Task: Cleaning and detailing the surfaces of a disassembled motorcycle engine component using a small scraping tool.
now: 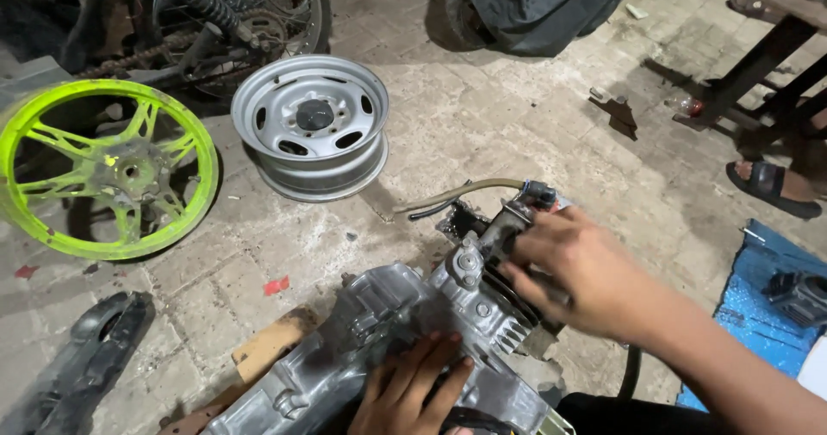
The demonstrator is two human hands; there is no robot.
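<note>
You have a small motorcycle engine [379, 349] lying on the paved floor [517, 116], its crankcase toward you and its finned cylinder [504, 301] pointing away; judging by your hands, you are at work on the cylinder-head end. Your right hand [586, 276] is closed over the head beside the carburettor [525, 207] (whether the fingers pinch a part, I cannot tell). Your left hand [413, 383] lies flat and open on the crankcase, steadying it. Next calls for firm bracing. Nearby lie 2 wheels, a lime-green alloy wheel [103, 168] and a grey steel rim [312, 125].
</note>
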